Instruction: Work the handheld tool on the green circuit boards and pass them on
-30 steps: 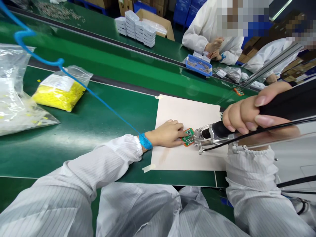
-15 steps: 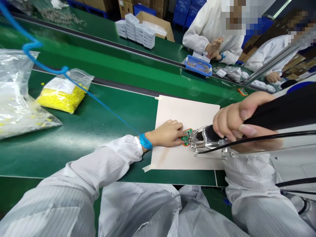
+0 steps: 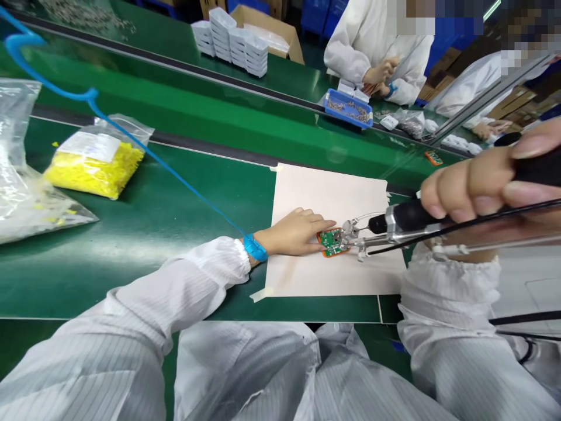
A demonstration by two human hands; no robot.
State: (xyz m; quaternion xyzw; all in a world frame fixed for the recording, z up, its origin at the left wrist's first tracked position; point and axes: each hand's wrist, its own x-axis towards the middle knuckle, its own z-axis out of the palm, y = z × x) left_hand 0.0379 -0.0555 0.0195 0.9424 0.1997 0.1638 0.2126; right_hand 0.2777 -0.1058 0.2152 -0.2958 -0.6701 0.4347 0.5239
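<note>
A green circuit board (image 3: 332,238) with an orange rim lies on the pale sheet (image 3: 302,193) taped to the bench. My left hand (image 3: 298,231), a blue strap at its wrist, grips the board's left side between thumb and fingers. Wrapped in my right hand (image 3: 473,181) is a black power screwdriver (image 3: 407,216) with a metal feeder head. Its tip is over the right part of the board; whether it touches cannot be made out. The rear of the tool runs out of view at the right.
To the left lie a bag of yellow parts (image 3: 94,166) and a larger clear bag (image 3: 35,193). A blue cord (image 3: 175,181) crosses above the bench. Another orange-rimmed board (image 3: 433,157) rests on the green belt. Across it, co-workers sit near a blue tray (image 3: 348,110) and stacked white trays (image 3: 232,44).
My right hand and the screwdriver have drawn back up and to the right, showing more of the board. My left hand stays on the board.
</note>
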